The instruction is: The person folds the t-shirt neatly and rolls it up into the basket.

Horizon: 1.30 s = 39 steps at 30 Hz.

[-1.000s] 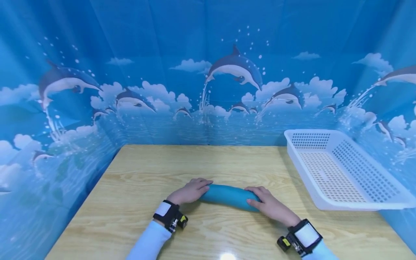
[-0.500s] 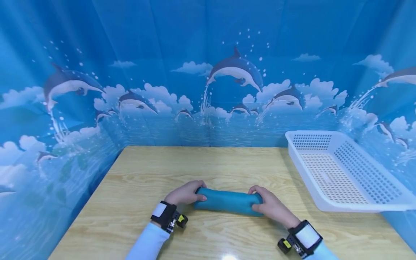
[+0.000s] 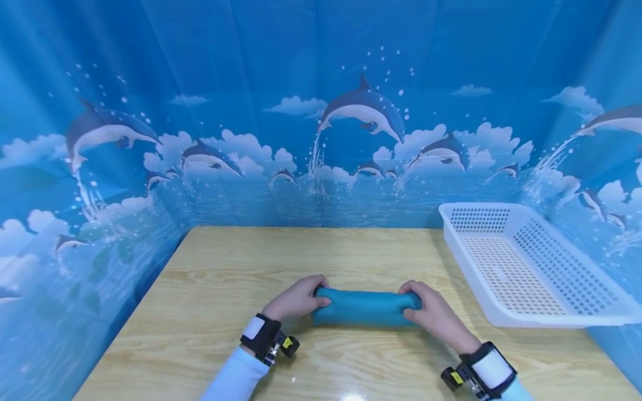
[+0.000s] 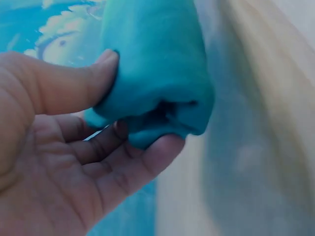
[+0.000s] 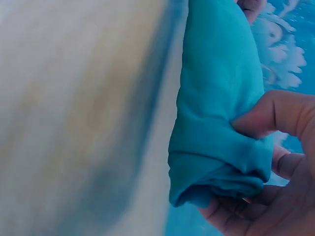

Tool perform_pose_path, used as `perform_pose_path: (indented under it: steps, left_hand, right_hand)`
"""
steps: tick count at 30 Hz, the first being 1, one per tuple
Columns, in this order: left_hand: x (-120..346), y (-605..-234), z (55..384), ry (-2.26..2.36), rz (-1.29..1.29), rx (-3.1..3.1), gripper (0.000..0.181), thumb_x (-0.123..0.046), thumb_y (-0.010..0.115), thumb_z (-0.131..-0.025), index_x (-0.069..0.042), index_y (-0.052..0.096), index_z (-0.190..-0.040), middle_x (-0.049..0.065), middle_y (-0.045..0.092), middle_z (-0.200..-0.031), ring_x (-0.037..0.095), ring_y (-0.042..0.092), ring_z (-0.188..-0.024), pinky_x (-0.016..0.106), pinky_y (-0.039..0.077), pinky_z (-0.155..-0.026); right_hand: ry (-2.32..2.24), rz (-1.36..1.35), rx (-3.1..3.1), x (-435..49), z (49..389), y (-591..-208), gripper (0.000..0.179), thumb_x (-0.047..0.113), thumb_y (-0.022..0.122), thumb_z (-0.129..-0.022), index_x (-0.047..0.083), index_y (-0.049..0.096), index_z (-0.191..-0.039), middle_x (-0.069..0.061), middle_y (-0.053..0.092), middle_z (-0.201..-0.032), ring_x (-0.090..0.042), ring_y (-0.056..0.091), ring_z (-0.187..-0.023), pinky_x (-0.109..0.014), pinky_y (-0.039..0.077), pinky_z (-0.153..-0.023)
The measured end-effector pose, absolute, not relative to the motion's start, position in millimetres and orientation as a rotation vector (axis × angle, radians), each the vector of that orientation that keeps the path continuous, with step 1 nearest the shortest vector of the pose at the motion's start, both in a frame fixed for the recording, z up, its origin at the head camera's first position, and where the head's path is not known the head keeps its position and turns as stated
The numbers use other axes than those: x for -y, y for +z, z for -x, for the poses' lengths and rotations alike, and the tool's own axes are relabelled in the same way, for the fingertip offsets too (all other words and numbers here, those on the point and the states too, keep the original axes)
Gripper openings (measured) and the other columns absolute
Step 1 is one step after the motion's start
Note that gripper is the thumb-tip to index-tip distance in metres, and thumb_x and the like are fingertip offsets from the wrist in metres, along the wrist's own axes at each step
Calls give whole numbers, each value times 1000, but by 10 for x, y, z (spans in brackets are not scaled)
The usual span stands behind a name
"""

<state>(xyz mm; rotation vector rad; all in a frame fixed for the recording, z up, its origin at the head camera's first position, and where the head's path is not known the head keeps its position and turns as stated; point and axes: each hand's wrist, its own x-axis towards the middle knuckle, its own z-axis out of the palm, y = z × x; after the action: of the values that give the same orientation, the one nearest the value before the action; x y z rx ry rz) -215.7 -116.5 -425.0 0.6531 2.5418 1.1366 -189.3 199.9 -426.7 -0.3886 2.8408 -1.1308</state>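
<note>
A rolled teal cloth (image 3: 366,307) lies crosswise between my two hands in the head view, close over the wooden table. My left hand (image 3: 301,298) pinches its left end, thumb on the near side and fingers behind. In the left wrist view, that end of the cloth (image 4: 157,64) shows a folded opening with layers inside. My right hand (image 3: 433,312) grips the right end the same way. Loose folded layers show at the right end of the cloth (image 5: 216,147) in the right wrist view, the thumb pressing into the fabric.
A white perforated plastic basket (image 3: 511,273) stands at the right side of the wooden table (image 3: 251,256). Blue curtains (image 3: 281,67) printed with dolphins hang behind the table and along both sides. Each wrist wears a black strap with a small camera.
My hands first lay over the ends of the roll, then their fingers curled round it. Both hands have since moved a little to the right together with the cloth, which now looks straighter.
</note>
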Motion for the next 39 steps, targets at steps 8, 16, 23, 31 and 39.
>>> perform_pose_path:
  steps: [8, 16, 23, 31, 39]
  left_hand:
    - [547, -3675, 2218, 1150, -873, -2637, 18, -29, 60, -94, -16, 56, -105, -1, 51, -89, 12, 46, -75, 23, 39, -61]
    - [-423, -3321, 2232, 1039, -1089, -2788, 22, -26, 59, -95, -11, 57, -110, -4, 51, -96, 7, 48, -79, 16, 42, -62]
    - [-1212, -3279, 2153, 1070, -1137, -2908, 12, -22, 59, -95, -14, 59, -103, -9, 55, -93, -1, 47, -77, 8, 37, -60]
    - [-1808, -3323, 2069, 1109, -1161, -3124, 11, -22, 55, -97, -17, 60, -106, -11, 58, -100, -2, 49, -89, 3, 34, -71]
    - [-1956, -3661, 2060, 1113, -1175, -3068, 23, -19, 54, -97, -18, 58, -120, -11, 57, -116, -1, 48, -105, 3, 34, -83]
  right_hand:
    - [-1025, 366, -3052, -2628, 1790, -3674, 33, 8, 61, -86, 9, 56, -118, -14, 55, -116, -27, 50, -93, -36, 40, -71]
    - [-890, 178, -3177, -3705, 1874, -3548, 41, 18, 60, -93, 7, 48, -131, -28, 44, -127, -43, 47, -101, -43, 46, -69]
    - [-823, 2, -3320, -5033, 2171, -4131, 50, 22, 46, -101, 12, 33, -148, -30, 27, -142, -55, 32, -118, -65, 34, -82]
    - [-766, -40, -3530, -5937, 2209, -4367, 51, 10, 45, -99, 8, 32, -148, -27, 28, -145, -50, 19, -134, -69, 7, -106]
    - [-863, -204, -3517, -5951, 2196, -4607, 47, 6, 44, -99, 0, 34, -145, -31, 29, -142, -53, 20, -133, -70, 9, -105]
